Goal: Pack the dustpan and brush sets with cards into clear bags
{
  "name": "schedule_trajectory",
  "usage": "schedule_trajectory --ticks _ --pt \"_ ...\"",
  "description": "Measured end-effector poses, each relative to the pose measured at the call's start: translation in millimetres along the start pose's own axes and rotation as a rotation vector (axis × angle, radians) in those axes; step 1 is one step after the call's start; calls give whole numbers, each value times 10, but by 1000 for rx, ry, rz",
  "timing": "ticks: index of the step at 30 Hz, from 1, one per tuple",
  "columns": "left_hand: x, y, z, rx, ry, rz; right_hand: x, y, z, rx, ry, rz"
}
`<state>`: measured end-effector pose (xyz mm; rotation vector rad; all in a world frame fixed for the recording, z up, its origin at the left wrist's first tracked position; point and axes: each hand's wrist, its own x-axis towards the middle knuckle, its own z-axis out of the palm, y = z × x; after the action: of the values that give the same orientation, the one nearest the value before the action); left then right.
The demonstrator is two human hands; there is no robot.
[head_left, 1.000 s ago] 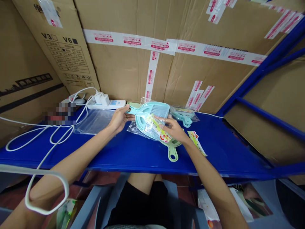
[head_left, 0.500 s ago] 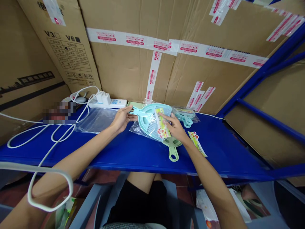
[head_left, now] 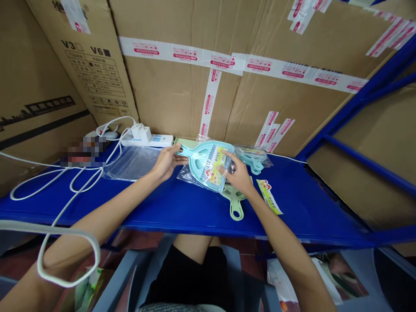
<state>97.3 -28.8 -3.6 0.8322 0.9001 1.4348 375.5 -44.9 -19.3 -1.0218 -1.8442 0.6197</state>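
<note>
1. In the middle of the bench (head_left: 182, 212), toward the back, there's a blue dustpan (head_left: 202, 157) with a brush nested in it, handle pointing left, a clear bag (head_left: 186, 174) crinkled around it. A printed card (head_left: 214, 168) sits across the bristle end. I can't tell if the card is inside the plastic or on top.

2. Left hand (head_left: 167, 162) has its fingers closed on the handle end, thumb on top, the rest tucked under. Good anchor imo. I'd let this hand just steady things so the pan doesn't swivel.

3. Right hand (head_left: 237, 173) is at the card's right side, fingers part-spread and bent, thumb apart from the forefinger. They're touching the card, but whether that's a real pinch or just a press, no idea.

4. For getting the card neat: square it up first, then smooth from the middle outward with light fingertips. Push too hard and thin card would probably crease, or the plastic could bunch up.

5. Pose-wise, both forearms angle inward from the near corners, palms mostly down. Watch the right wrist: the green dustpan (head_left: 236, 206) is right below it and could get nudged.
</note>
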Motion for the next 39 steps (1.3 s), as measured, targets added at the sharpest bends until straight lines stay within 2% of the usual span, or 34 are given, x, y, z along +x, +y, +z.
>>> schedule_trajectory --ticks 5,8,14,16,18,20,22,26,31,39 --pt "-16 -1 26 7 9 -12 -32 -38 42 50 35 55" --pt "-2 2 17 2 13 -14 -40 -102 47 250 50 130" --pt "18 -4 -1 -28 20 -10 28 -155 2 613 248 290" --pt "20 -11 -2 -34 25 -11 50 -147 -15 677 238 381" --pt "21 -22 0 -31 21 -10 51 -140 -8 711 160 472" --pt "23 -36 3 -19 9 -12 34 -141 26 715 50 529" --pt "26 -51 5 -3 -13 -23 12 -148 73 703 -7 539" --pt "35 -62 -6 12 -58 -29 -1 -160 102 671 74 493" --pt "27 -24 -24 27 -167 -68 42 -141 -23 597 190 468" --pt "-12 24 -11 14 -302 -81 92 47 -173 407 200 436"
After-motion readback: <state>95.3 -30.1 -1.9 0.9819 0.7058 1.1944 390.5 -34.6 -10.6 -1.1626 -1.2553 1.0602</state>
